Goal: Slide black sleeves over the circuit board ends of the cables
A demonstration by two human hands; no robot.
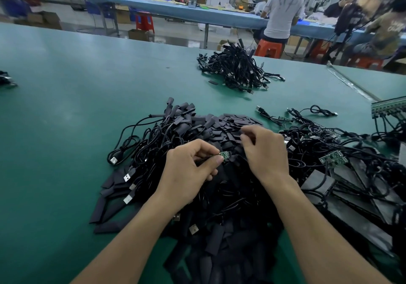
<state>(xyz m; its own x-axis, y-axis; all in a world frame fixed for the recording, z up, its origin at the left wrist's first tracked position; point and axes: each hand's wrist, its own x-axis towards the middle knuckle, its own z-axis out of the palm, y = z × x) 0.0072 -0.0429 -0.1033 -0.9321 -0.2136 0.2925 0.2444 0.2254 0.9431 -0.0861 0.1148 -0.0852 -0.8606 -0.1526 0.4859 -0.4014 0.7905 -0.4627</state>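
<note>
Above the sleeve pile (230, 127), left grip (193, 163) pinches circuit board (224, 155); right grip (265, 149) unclear.

Hands: two are seen, the left hand (189, 169) and the right hand (267, 152), both over the big pile of black sleeves (230, 130).
Circuit boards held: one small green circuit board (225, 155) is pinched in the left hand's fingers (216, 159).
Loose circuit boards: at least two more are counted right of the sleeve pile, one (334, 157) among tangled cables, one (283, 118) farther back.
Black sleeves: too many to be counted.
Cable heaps: one separate heap of cables (239, 70) is seen beyond the sleeve pile on the green tabletop (66, 108).
USB plugs: at least four silver ones are counted left of the sleeve pile, the nearest-left one (113, 160) included.
Red stools: at least three are counted beyond the tabletop, one (144, 22) far back.
</note>
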